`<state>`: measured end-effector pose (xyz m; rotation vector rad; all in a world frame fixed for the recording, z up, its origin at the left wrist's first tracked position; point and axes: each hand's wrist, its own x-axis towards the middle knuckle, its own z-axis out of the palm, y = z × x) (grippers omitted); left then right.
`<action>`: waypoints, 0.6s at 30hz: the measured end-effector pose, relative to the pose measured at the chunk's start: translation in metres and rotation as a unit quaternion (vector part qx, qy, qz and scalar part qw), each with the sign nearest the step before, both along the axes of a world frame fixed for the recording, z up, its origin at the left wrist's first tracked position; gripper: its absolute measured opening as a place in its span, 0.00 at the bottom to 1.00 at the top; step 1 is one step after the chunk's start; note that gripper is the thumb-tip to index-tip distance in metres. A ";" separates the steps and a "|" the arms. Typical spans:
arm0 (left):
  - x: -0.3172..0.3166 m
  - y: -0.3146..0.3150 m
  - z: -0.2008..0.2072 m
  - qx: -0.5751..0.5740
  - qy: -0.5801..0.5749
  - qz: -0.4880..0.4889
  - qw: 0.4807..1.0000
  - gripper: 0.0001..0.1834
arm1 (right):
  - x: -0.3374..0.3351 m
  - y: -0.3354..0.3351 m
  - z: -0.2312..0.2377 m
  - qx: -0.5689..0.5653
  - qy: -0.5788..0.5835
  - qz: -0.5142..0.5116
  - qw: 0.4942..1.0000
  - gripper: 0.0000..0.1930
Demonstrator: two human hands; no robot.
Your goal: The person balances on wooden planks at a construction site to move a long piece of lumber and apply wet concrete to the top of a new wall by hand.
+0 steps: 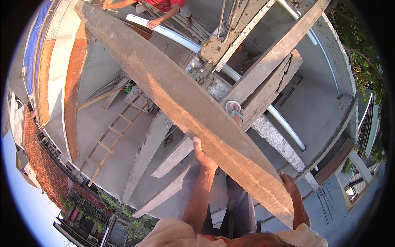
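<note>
A long, wide wooden plank [177, 99] runs slantwise from the upper left down to the lower right, in front of my body. My left hand [203, 155] grips its near-left edge, thumb on the upper face and fingers hidden underneath. Close to the plank's near end, my right hand [289, 184] holds the opposite edge; its fingers are partly hidden. Towards the plank's far end, a co-worker in a red shirt [163, 4] has one hand [154, 23] on a white pipe [177, 37] and the other hand [108, 6] beside the plank's tip.
My sandalled foot [235, 111] stands by crossing wooden boards [275, 53] over a rough concrete beam [284, 146]. Steel bars rise from a concrete column [217, 48]. A wooden ladder [115, 138] lies lower left, below beam level. Another white pipe length [286, 127] crosses at right.
</note>
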<state>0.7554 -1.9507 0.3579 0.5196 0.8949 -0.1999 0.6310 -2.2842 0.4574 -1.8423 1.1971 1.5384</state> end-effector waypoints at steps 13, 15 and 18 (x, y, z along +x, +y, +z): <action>0.064 -0.069 -0.049 0.013 -0.016 -0.010 1.000 0.46 | 0.084 -0.071 -0.043 0.000 -0.046 0.065 0.997 0.39; 0.083 -0.081 -0.064 -0.001 -0.012 0.025 1.000 0.47 | 0.091 -0.101 -0.067 -0.024 -0.081 0.076 0.994 0.39; 0.114 -0.089 -0.089 -0.005 -0.074 0.036 0.997 0.47 | 0.159 -0.103 -0.082 -0.003 -0.075 0.050 0.996 0.38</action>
